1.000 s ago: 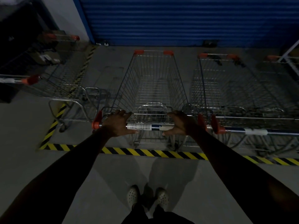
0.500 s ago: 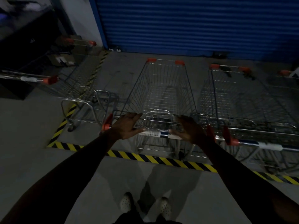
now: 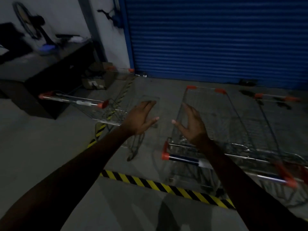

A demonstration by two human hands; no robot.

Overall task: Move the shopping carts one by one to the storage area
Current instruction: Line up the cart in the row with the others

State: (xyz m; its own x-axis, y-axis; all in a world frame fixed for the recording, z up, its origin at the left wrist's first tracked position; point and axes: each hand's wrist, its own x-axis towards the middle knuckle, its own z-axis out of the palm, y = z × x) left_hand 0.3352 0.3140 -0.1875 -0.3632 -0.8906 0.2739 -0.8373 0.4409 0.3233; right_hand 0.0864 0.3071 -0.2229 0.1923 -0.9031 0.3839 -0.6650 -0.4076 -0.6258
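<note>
A yellow-and-black striped line (image 3: 166, 185) crosses the floor nearest, and just past it, under the right hand (image 3: 191, 125), stands the shopping cart (image 3: 183, 158): silver wire basket, blue handle bar with orange end caps (a white label on the bar). The right hand and left hand (image 3: 141, 119) hover open, fingers spread, gripping nothing. A second cart (image 3: 266, 177) stands right of the right hand, a third cart (image 3: 80, 102) left of the left hand, a blue shutter (image 3: 216, 39) beyond.

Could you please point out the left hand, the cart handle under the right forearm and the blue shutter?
left hand (image 3: 140, 120): head view, back of hand.
cart handle under the right forearm (image 3: 181, 158): head view, blue bar by the orange cap.
blue shutter (image 3: 216, 39): head view, middle slats.
</note>
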